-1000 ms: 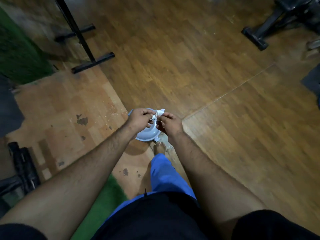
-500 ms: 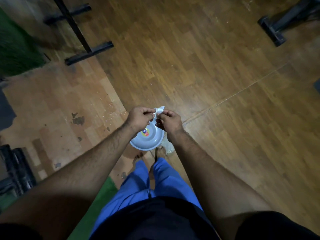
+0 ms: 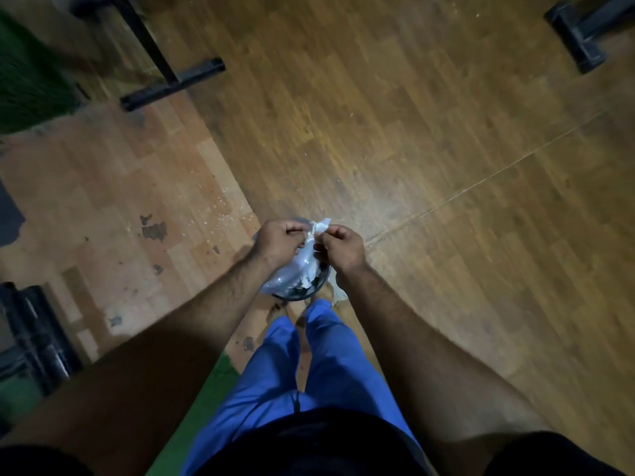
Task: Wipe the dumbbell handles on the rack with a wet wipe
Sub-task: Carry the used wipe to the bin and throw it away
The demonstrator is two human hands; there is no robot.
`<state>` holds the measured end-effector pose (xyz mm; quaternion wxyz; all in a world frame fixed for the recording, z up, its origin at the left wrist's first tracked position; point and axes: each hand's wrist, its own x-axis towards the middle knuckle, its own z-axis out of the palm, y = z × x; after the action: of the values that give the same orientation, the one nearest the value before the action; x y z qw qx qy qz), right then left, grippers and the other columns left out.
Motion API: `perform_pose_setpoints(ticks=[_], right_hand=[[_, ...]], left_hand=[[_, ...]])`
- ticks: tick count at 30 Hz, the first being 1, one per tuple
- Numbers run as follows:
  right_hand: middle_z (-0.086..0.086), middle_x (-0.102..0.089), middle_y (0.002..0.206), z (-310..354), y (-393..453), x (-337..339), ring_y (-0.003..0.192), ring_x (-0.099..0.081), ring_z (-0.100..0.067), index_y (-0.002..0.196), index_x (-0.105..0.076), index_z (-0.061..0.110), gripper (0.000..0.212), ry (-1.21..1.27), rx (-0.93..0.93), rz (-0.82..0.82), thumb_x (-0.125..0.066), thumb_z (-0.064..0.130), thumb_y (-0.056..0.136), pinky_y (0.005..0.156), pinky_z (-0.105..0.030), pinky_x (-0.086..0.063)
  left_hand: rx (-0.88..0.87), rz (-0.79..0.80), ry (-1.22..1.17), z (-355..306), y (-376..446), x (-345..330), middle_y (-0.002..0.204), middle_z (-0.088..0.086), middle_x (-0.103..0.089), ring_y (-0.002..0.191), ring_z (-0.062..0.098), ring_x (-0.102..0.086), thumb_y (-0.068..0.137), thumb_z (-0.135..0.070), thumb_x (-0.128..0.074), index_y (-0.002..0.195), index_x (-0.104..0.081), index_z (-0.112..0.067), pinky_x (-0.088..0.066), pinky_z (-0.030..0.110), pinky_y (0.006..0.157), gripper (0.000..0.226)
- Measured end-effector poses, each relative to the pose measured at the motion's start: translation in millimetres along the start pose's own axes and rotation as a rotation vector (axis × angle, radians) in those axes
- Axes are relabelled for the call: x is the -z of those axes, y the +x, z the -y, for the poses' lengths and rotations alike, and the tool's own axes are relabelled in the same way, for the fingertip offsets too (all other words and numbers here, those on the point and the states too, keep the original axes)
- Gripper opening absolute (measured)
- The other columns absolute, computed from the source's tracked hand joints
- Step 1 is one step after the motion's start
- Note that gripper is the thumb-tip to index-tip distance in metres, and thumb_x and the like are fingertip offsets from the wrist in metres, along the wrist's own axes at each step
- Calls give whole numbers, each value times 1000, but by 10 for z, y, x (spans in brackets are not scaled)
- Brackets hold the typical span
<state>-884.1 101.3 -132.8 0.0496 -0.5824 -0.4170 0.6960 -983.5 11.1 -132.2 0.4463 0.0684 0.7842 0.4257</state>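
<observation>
Since earlier our hands dropped nearer the bowl (image 3: 311,290) | left hand (image 3: 278,240) and right hand (image 3: 340,247) fingers pinch the wet wipe (image 3: 318,228), mid-scene above the floor (image 3: 412,132) | we judge it light, limp, tearable; hold by edges.

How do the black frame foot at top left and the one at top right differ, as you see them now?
The top-left frame foot is a long thin bar with an upright post rising from it; the top-right frame foot looks thicker and is cut off by the picture's edge. The left one lies beside green turf; the right one has only wooden floor around it. Both are black.
</observation>
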Motion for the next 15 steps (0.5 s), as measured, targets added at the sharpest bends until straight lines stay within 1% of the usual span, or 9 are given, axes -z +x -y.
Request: perform_pose_setpoints(ticks=[2,4,6,7,9,10,11,13,15], right_hand=[[-12,-61,73,-80,130,38,57,-57,-16,99,-66,-5,11,20,-35,-41,-62,-5,89,47,-21,-51],[-14,-62,75,-211,284,93,59,-59,-19,94,-65,0,8,41,-79,-74,-63,-5,88,49,-23,-52],[-16,-62,77,-385,432,137,60,-60,-20,91,-63,2,9,62,-125,-103,-63,-6,86,50,-24,-53],[-14,-61,76,-476,504,146,59,-58,-19,91,-62,3,10,69,-142,-117,-63,-7,86,49,-24,-52],[-10,-59,70,-648,618,136,56,-56,-17,91,-61,3,11,80,-175,-125,-61,-7,87,48,-24,-51],[-9,-58,68,-726,674,122,55,-56,-17,91,-61,3,11,91,-192,-128,-61,-7,88,49,-25,-51],[-8,-58,67,-811,739,116,54,-55,-16,91,-61,4,11,96,-208,-130,-62,-7,88,49,-26,-50],[-7,-58,65,-987,877,102,53,-55,-17,87,-61,6,12,102,-237,-144,-63,-6,87,50,-28,-49],[-8,-58,65,-1156,1011,94,52,-54,-17,81,-58,9,16,111,-272,-159,-63,-6,87,50,-28,-49]], left_hand=[[18,-34,53,59,93,-47,89,7,-73,76,17,-64,90,-6,-65,103,-73,-10,-56,31,71,17],[9,-60,165,192,202,-95,99,12,-73,83,18,-66,89,-8,-65,107,-73,-6,-55,30,77,20],[-6,-64,295,324,262,-130,107,11,-71,93,21,-66,89,-11,-64,112,-71,-6,-52,25,81,25],[-16,-82,360,395,299,-146,109,9,-69,95,22,-65,89,-13,-63,114,-70,-7,-51,26,82,26],[-47,-136,478,538,351,-168,111,9,-63,93,23,-62,86,-16,-64,112,-68,-11,-50,30,82,27],[-64,-147,524,592,366,-183,112,9,-60,92,24,-60,85,-18,-65,112,-66,-12,-50,32,82,28],[-77,-145,566,651,384,-208,114,10,-58,95,25,-59,83,-20,-67,113,-64,-12,-50,34,83,31],[-87,-99,634,769,434,-269,122,12,-55,111,30,-55,81,-24,-71,120,-60,-12,-47,38,91,42],[-88,-61,680,872,486,-329,132,15,-50,127,32,-43,82,-25,-73,129,-55,-9,-39,38,100,53]])
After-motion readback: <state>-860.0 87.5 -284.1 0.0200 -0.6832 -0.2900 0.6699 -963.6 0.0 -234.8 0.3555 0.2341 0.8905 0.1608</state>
